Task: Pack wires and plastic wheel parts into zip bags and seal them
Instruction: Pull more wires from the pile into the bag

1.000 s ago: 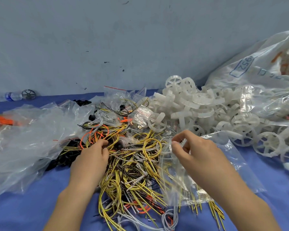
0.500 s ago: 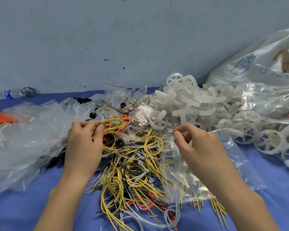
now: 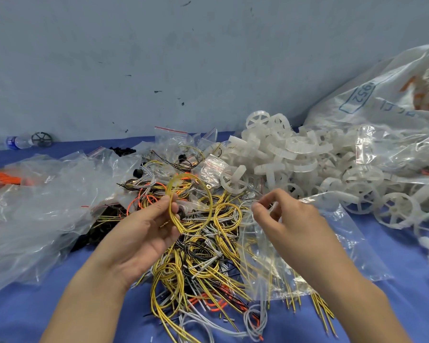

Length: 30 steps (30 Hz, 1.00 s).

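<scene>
Presently my left hand (image 3: 144, 233) pinches a yellow wire loop (image 3: 190, 203) above the wire pile (image 3: 203, 258); my right hand (image 3: 286, 220) pinches the zip bag (image 3: 332, 246) mouth. Bag unsealed; wheel parts (image 3: 295, 159) remain unpacked.

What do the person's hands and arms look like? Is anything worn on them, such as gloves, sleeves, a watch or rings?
Both are bare. The left hand and the right hand have no gloves, and no rings show on the visible fingers. Both forearms are uncovered down to the lower edge of the picture: no sleeve, watch or bracelet is in view. The nails look short and unpainted.
</scene>
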Motion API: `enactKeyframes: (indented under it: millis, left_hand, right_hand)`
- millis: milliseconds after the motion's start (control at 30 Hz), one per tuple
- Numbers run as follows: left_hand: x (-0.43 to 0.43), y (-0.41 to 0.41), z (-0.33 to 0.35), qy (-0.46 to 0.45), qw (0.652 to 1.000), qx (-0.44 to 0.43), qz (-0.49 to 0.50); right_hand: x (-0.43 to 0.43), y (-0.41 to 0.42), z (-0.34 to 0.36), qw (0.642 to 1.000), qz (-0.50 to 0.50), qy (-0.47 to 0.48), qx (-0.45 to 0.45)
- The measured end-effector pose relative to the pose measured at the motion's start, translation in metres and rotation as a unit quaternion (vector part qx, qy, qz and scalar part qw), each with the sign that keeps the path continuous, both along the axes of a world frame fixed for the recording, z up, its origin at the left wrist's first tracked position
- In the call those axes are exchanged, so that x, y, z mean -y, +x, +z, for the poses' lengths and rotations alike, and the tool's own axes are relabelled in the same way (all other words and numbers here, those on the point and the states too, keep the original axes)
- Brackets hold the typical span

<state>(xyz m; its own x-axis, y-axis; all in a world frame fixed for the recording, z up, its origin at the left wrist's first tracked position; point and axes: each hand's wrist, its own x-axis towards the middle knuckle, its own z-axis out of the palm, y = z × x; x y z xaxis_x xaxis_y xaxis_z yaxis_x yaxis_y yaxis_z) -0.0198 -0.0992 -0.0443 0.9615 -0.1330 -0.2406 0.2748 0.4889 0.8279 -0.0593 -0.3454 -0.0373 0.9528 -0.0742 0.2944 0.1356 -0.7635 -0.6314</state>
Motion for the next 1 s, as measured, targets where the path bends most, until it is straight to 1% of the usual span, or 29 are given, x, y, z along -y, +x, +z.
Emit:
enactKeyframes:
  millis: [67,133,233,467,633,767,900,1000]
  left_hand:
    - [0.003,0.000,-0.003,0.001,1.000,-0.007,-0.025]
    - [0.005,0.000,-0.006,-0.006,0.999,-0.006,-0.054]
    - [0.012,-0.002,-0.011,-0.001,0.996,-0.006,-0.092]
    - [0.038,-0.013,-0.014,0.059,0.986,-0.001,-0.159]
    - [0.062,-0.019,-0.014,0.110,0.984,-0.006,-0.136]
    - [0.081,-0.022,-0.012,0.170,0.974,0.051,-0.140]
    - [0.103,-0.020,-0.004,0.244,0.943,0.123,-0.188]
    - [0.115,-0.016,-0.002,0.259,0.921,0.150,-0.248]
  right_hand:
    - [-0.001,-0.002,0.000,0.999,-0.011,-0.031,-0.035]
    - [-0.004,-0.006,0.000,0.994,-0.028,-0.084,-0.057]
    - [-0.006,-0.010,0.000,0.989,-0.033,-0.130,-0.057]
    - [-0.001,-0.007,-0.003,0.992,-0.005,-0.110,-0.063]
    - [0.001,-0.005,-0.002,0.997,0.014,-0.061,-0.055]
    - [-0.002,-0.007,-0.001,0.998,0.027,-0.053,-0.036]
    - [-0.005,-0.005,0.000,0.997,0.026,-0.071,-0.016]
    - [0.000,-0.003,0.003,0.998,0.033,-0.044,0.003]
